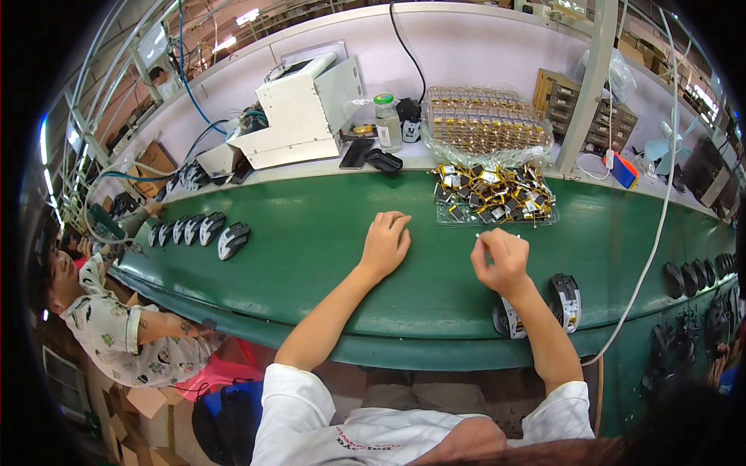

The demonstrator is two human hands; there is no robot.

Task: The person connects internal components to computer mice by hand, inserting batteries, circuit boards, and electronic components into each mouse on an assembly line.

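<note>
My left hand point(385, 245) rests flat and empty on the green counter point(311, 256); my right hand point(501, 260) pinches a small white strip point(497, 235), with the clear tray of yellow-wrapped parts point(493, 194) just beyond it.

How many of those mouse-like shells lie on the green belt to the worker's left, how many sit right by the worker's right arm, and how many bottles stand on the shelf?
Mouse shells in the row at left: 5, as far as I can make out
Mouse shells by the right forearm: 2, one partly hidden
Clear bottle with green cap: 1
Total: 8
</note>
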